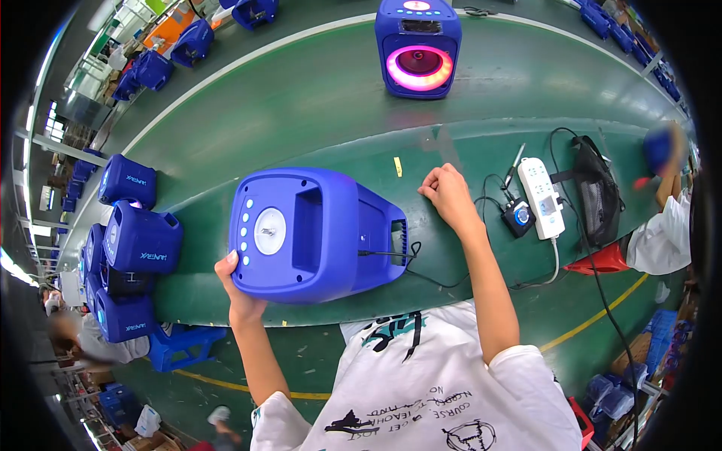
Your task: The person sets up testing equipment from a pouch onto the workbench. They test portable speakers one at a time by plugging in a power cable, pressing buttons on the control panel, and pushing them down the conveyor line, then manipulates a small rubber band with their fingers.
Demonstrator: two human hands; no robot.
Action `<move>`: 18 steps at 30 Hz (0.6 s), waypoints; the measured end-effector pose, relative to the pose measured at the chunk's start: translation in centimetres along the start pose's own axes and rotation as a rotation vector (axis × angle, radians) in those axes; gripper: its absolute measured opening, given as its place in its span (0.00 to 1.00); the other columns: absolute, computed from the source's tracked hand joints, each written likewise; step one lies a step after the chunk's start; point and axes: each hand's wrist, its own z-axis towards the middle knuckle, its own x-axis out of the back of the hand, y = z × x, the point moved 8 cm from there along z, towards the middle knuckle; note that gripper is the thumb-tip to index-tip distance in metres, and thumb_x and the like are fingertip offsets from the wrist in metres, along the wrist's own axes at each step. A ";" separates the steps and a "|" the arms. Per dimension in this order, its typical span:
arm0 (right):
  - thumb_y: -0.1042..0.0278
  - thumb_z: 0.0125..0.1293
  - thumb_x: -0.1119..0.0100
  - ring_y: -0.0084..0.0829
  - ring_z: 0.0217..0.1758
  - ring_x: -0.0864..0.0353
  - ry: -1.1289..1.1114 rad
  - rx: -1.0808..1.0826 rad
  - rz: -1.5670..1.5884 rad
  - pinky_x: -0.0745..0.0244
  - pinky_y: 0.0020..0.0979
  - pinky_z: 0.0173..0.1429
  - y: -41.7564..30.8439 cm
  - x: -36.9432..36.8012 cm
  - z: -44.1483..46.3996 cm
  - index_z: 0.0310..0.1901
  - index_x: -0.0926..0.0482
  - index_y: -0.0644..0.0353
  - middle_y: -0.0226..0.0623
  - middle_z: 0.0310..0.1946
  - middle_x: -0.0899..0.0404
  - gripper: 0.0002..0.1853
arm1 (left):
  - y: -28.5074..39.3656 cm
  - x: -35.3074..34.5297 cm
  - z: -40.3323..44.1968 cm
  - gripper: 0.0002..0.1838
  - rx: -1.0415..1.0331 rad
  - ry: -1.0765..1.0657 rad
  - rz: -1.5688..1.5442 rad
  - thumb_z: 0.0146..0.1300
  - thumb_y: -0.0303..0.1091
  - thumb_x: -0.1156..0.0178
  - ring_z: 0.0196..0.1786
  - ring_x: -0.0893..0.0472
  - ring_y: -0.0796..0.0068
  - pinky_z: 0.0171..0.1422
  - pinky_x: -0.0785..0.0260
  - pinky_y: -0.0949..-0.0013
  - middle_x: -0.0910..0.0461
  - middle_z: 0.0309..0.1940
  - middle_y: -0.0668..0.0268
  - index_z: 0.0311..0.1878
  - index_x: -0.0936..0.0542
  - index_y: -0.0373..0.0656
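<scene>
Bearings taken from the large blue boxy plastic speaker (pixel 342 234), mid-view on the green tabletop (pixel 203 218), round-disc panel facing camera. Left hand (pixel 242 289), 8 o'clock: holds the speaker's corner, thumb on panel edge, fingers hidden. Right hand (pixel 449 197), 2 o'clock, clear of speaker: fingers loosely curled; cannot tell whether anything is held. Thin black cable (pixel 385 254) leaves speaker toward 3 o'clock. White rectangular power strip (pixel 541 197): 3 o'clock, beyond right hand.

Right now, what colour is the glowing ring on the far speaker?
Pink, paling to white; the head view shows the ring best.
</scene>
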 end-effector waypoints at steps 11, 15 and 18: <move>0.73 0.65 0.29 0.51 0.51 0.17 -0.004 0.127 -0.092 0.21 0.47 0.58 -1.6 -0.3 -1.3 0.42 0.18 0.66 0.48 0.42 0.19 0.09 | 0.3 -0.8 0.1 0.40 -0.027 -0.028 -0.040 0.70 0.63 0.48 0.58 0.15 0.62 0.63 0.22 0.59 0.17 0.61 0.55 0.69 0.24 0.36; 0.76 0.69 0.33 0.47 0.47 0.16 0.009 0.221 -0.044 0.20 0.42 0.55 -2.2 -0.7 -1.7 0.45 0.20 0.66 0.46 0.42 0.19 0.07 | 0.1 0.4 0.4 0.40 -0.033 0.019 -0.022 0.70 0.63 0.49 0.59 0.15 0.61 0.63 0.23 0.58 0.17 0.61 0.55 0.70 0.25 0.36; 0.78 0.70 0.35 0.40 0.44 0.14 -0.004 0.137 0.346 0.18 0.38 0.51 -1.1 -0.9 -1.6 0.47 0.18 0.67 0.42 0.42 0.18 0.06 | 0.8 -0.9 0.0 0.40 -0.052 0.041 -0.007 0.70 0.63 0.49 0.59 0.15 0.60 0.63 0.22 0.58 0.17 0.61 0.55 0.71 0.26 0.36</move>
